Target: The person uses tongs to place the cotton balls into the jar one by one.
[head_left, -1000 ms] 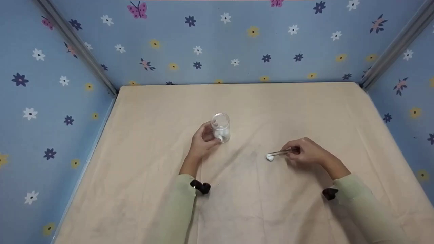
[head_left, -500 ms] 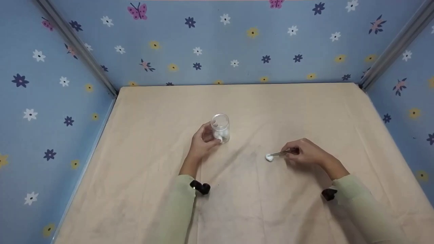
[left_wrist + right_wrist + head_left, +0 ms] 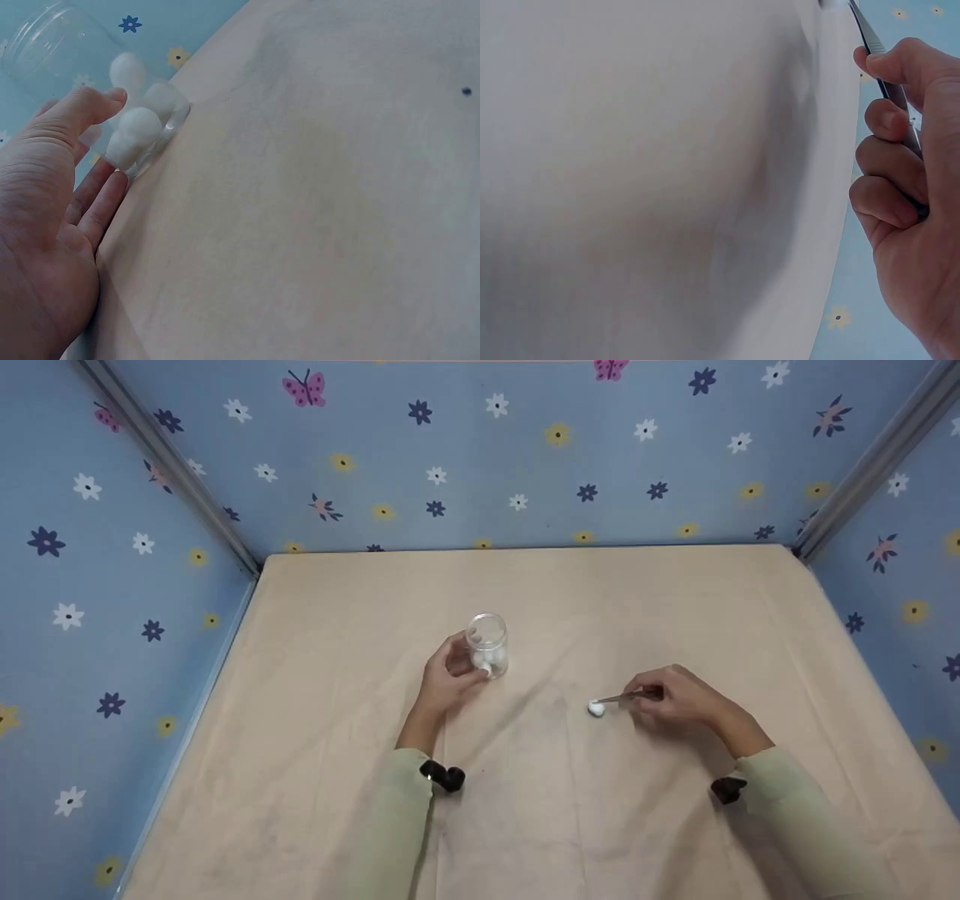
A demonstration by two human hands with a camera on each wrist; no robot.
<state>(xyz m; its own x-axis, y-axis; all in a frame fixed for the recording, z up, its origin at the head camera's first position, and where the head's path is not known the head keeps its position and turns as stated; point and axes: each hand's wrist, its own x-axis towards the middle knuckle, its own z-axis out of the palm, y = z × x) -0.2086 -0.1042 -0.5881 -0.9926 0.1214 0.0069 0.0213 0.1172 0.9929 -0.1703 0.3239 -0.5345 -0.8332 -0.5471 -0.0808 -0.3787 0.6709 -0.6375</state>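
Note:
A clear jar [image 3: 489, 641] with several white cotton balls [image 3: 140, 126] in its lower part stands on the cloth. My left hand [image 3: 444, 679] grips it from the left side, with the thumb across its near wall. Farther right, my right hand [image 3: 675, 694] holds metal tweezers [image 3: 621, 697] between thumb and fingers, the points directed left. At those points a single white cotton ball [image 3: 596, 708] lies on or just over the cloth. The right wrist view shows the tweezers' shaft [image 3: 868, 34], while the ball is mostly cut off at the top edge.
A beige cloth [image 3: 360, 607] with creases covers the table. Blue flowered panels [image 3: 480, 450] stand at the back and both sides, joined by grey metal posts [image 3: 176, 465]. Dark devices [image 3: 444, 776] are strapped at both wrists.
The tweezers' arms have drawn closer together at the cotton ball. Both hands and the jar have kept their places; the head view has shifted very slightly.

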